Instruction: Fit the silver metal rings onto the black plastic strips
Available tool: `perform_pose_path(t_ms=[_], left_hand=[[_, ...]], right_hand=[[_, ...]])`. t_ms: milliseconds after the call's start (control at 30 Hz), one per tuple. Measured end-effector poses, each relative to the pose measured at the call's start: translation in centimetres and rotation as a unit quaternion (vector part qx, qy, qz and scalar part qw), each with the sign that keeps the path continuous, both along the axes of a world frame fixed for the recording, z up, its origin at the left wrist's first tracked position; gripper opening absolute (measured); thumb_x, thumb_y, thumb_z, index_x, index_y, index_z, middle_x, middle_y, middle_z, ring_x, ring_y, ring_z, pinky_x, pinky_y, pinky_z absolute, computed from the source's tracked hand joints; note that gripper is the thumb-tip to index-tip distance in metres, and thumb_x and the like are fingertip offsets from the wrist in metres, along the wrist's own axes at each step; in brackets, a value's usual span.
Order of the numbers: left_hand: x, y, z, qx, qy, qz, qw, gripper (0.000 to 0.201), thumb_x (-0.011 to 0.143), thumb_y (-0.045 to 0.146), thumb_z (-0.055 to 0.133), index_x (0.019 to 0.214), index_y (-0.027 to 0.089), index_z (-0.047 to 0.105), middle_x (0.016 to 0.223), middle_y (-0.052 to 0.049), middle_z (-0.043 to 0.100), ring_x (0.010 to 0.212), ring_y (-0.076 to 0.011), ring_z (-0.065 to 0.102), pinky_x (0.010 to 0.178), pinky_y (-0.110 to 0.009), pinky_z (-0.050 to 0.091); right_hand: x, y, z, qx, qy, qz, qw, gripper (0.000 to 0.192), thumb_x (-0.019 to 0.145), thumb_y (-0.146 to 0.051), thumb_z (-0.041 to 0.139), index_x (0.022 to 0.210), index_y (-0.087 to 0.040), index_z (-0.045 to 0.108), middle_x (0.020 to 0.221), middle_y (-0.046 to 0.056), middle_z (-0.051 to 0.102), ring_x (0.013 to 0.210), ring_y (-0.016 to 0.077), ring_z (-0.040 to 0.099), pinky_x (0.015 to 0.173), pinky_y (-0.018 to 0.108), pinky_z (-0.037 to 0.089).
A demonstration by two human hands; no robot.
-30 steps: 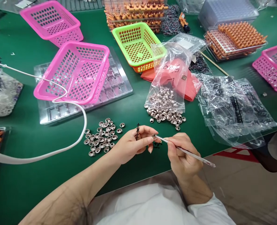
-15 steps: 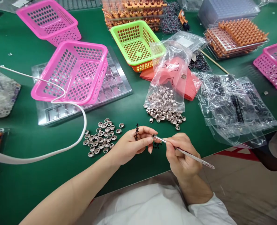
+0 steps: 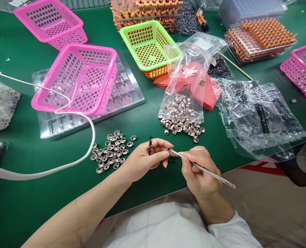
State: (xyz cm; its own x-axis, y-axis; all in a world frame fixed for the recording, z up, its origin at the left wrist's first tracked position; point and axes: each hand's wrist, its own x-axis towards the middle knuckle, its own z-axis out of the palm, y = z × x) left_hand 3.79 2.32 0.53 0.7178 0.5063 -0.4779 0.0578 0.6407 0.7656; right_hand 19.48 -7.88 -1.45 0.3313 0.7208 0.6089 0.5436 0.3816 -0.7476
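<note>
My left hand (image 3: 145, 159) pinches a small silvery metal cup (image 3: 169, 150) between thumb and forefinger. A thin black plastic sprue strip (image 3: 150, 144) pokes up from the same hand; its lower part is hidden by the fingers. In my right hand (image 3: 201, 172) are slim metal tweezers (image 3: 213, 173), gripped like a pen, their tip at the cup. Small black parts (image 3: 173, 159) show on the table just behind the fingertips. Left of my left hand lies a loose group of metal cups (image 3: 110, 151). A bigger pile of them (image 3: 184, 125) spills from a clear plastic bag (image 3: 189, 57).
Pink baskets (image 3: 76, 81) stand at the left, one on a clear tray (image 3: 132, 93), crossed by a white cable (image 3: 92, 137). Behind the bag are a green basket (image 3: 149, 48) and red cloth (image 3: 209, 94). Bagged black parts (image 3: 261, 117) and orange parts (image 3: 269, 34) lie right.
The whole view has shifted slightly. Both hands keep nearly the same pose, with the tweezers' tip still at the metal cup.
</note>
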Motion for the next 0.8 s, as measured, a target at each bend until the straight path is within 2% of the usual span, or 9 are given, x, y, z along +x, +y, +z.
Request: perform_pose_path(t_ms=[233,400,800], left_hand=[[-0.13,-0.02,-0.02,0.005,-0.002,-0.002,1.0,0.033,0.083,0.038,0.077,0.102,0.015,0.064,0.064,0.0,0.065,0.048,-0.0068,0.045,0.043,-0.019,0.02],[-0.09,-0.04,0.14,0.012,-0.002,0.0,1.0,0.031,0.083,0.037,0.077,0.101,0.016,0.065,0.069,-0.001,0.067,0.053,-0.0088,0.052,0.044,-0.019,0.023],[-0.23,-0.06,0.28,0.061,0.02,-0.002,0.998,0.025,0.086,0.034,0.075,0.102,0.016,0.067,0.062,0.002,0.063,0.052,-0.009,0.051,0.046,-0.02,0.029]], right_hand=[[0.03,0.06,-0.02,0.002,-0.003,0.003,1.0,0.036,0.083,-0.002,0.068,0.112,-0.022,0.064,0.091,0.005,0.076,0.074,0.0186,0.07,0.064,0.037,0.059],[0.05,0.04,0.11,0.001,-0.006,0.009,1.0,0.037,0.082,0.0,0.068,0.113,-0.022,0.064,0.091,0.005,0.076,0.074,0.0181,0.07,0.064,0.037,0.059],[0.04,0.17,0.29,-0.015,-0.012,0.01,1.0,0.034,0.084,-0.001,0.067,0.111,-0.022,0.064,0.091,0.005,0.075,0.074,0.0174,0.069,0.066,0.037,0.059]])
